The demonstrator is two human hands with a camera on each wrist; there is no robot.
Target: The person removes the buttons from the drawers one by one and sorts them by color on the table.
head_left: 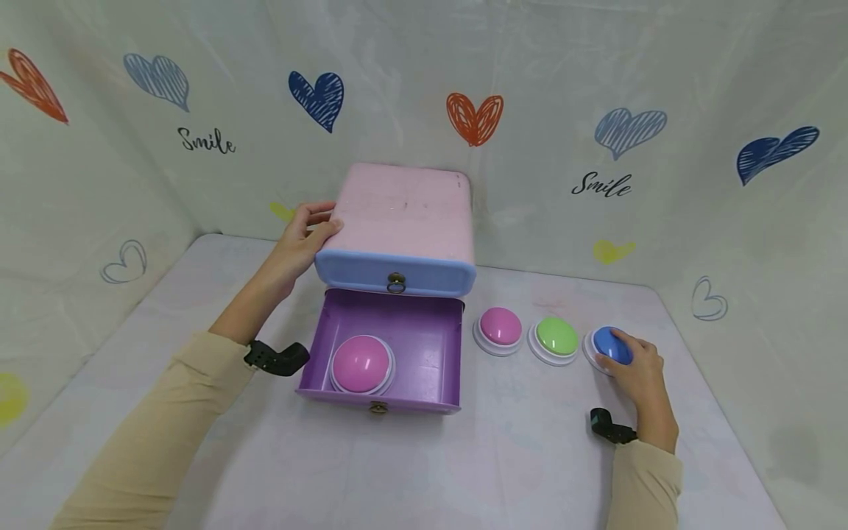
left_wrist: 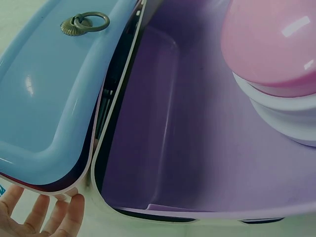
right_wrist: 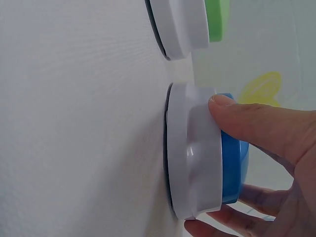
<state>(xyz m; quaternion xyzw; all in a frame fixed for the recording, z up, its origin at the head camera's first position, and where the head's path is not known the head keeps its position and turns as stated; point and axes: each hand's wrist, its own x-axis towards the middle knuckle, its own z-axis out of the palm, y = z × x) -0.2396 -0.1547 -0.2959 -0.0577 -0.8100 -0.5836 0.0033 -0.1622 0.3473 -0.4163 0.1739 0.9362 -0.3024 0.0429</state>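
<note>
My left hand [head_left: 304, 234] rests against the left side of a small pink drawer box [head_left: 401, 210], its fingertips at the side of the blue upper drawer [left_wrist: 42, 98]. Below that, the purple drawer [head_left: 424, 353] is pulled out toward me. Inside it, at the front left, sits a pink dome push button [head_left: 361, 364] on a white base. On the right, my right hand [head_left: 641, 369] grips a blue push button [right_wrist: 231, 168], thumb on one side of it and fingers on the other. The button's base is at the tabletop.
Between the box and the blue button stand another pink push button [head_left: 500, 326] and a green one [head_left: 557, 336], in a row. A brass ring pull [head_left: 396, 283] hangs on the blue drawer. Behind the white table [head_left: 523, 456] hangs a curtain [head_left: 397, 66] printed with hearts.
</note>
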